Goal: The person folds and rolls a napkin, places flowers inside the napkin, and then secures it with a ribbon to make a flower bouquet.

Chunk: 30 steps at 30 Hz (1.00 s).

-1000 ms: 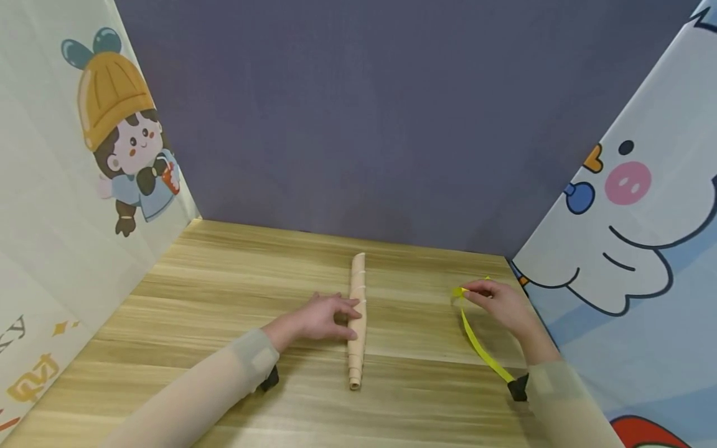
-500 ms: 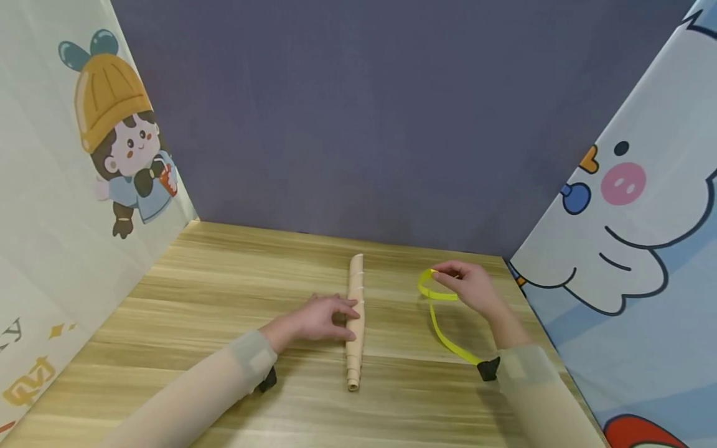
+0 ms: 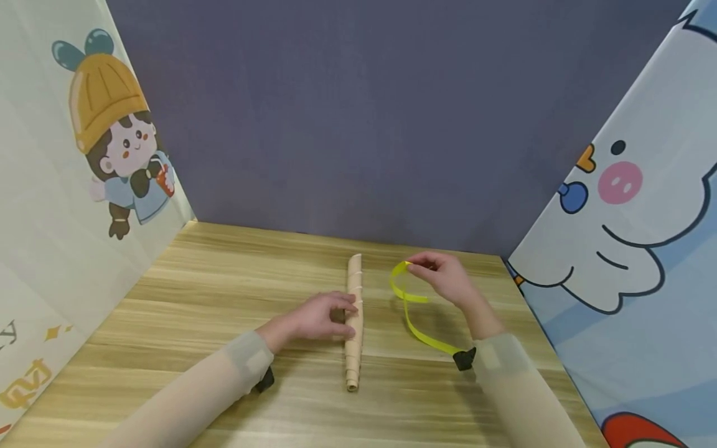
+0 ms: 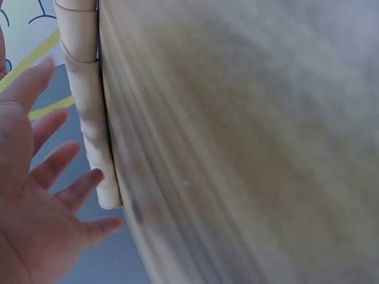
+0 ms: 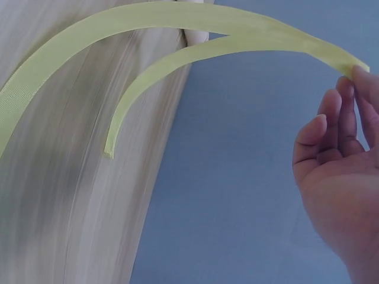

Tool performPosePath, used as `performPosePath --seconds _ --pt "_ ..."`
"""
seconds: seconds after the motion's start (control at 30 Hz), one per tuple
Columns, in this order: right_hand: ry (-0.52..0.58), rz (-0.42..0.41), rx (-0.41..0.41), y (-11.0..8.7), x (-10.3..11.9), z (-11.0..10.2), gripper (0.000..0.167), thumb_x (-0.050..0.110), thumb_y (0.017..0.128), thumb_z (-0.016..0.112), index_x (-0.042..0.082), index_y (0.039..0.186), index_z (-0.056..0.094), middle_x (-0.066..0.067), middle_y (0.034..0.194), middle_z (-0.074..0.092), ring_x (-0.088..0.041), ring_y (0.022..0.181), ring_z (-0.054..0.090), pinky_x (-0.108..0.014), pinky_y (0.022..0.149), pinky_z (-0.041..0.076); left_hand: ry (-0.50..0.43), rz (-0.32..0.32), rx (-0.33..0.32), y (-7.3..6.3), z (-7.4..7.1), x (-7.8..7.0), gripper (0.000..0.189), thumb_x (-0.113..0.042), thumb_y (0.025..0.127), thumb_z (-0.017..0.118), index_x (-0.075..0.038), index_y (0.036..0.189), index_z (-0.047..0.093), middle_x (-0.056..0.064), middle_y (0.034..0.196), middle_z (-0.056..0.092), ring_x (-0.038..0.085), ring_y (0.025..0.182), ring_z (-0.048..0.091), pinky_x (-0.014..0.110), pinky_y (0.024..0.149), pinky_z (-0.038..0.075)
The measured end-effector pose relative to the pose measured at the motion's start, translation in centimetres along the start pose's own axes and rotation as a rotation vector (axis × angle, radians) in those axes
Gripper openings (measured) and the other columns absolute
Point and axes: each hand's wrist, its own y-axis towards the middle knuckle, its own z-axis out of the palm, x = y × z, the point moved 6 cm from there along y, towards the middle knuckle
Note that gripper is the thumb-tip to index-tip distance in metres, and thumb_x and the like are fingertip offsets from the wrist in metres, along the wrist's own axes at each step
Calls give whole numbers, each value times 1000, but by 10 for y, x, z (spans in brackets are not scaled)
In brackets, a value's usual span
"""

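The beige roll (image 3: 352, 361) lies on the wooden table (image 3: 252, 274), apparently fully wound, the left hand (image 3: 318, 316) spread at its left side and gripping nothing, while the right hand (image 3: 446, 277) pinches a yellow ribbon (image 5: 160, 15) to the roll's right, not yet wrapped around it.

A dark wall (image 3: 358, 112) backs a wood-grain table (image 3: 235, 261) between cartoon panels (image 3: 33, 155).

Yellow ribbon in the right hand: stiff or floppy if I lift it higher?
The yellow ribbon is likely flexible, perhaps slightly springy: it arcs smoothly from the pinch of the right hand. It's probably light, being a thin, narrow strip. Its short end may swing, since it trails loose beyond the pinch.
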Motion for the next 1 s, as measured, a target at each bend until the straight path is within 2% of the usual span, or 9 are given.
performPosePath --seconds 0.17,0.3,0.4,0.5,0.67,0.8,1.0 --pt "37 -15 14 0 11 7 24 30 106 76 17 126 81 -5 114 77 -30 97 66 -32 79 56 -92 9 -152 7 -19 -13 42 -35 107 73 -11 142 72 12 155 65 37 148 58 58 125 44" --pt "87 -40 35 -1 17 15 24 26 106 76 13 126 80 -4 113 77 -25 95 66 -31 79 56 -266 -1 -208 19 -36 -27 40 -35 110 69 -14 144 71 9 147 71 31 137 67 53 114 55" --pt "124 -53 51 -2 20 22 24 23 106 76 11 126 80 -5 113 76 -20 93 66 -30 79 57 -408 -20 -196 29 -43 -37 42 -37 111 66 -17 149 68 7 150 70 28 137 67 49 113 57" --pt "149 -55 61 -2 23 27 24 23 106 76 11 126 80 -6 115 77 -18 94 68 -30 81 58 -463 3 -169 36 -47 -44 46 -36 113 64 -17 154 63 8 155 65 29 142 63 49 116 55" --pt "170 -83 85 -3 30 33 24 23 107 75 11 127 79 -13 122 78 -18 99 70 -31 85 59 -498 56 -122 43 -47 -47 47 -29 113 64 -12 157 60 10 159 62 30 147 59 50 120 51" --pt "189 -89 95 -5 33 34 22 23 107 74 12 126 79 -14 123 77 -23 102 71 -31 87 60 -526 57 -103 44 -46 -45 46 -28 112 66 -12 155 61 8 155 65 28 145 61 49 120 51" --pt "206 -72 87 -6 31 34 23 23 107 75 12 126 79 -13 122 77 -25 105 71 -31 88 60 -525 35 -110 42 -45 -44 43 -27 110 71 -10 148 67 11 135 74 24 125 71 42 111 58"
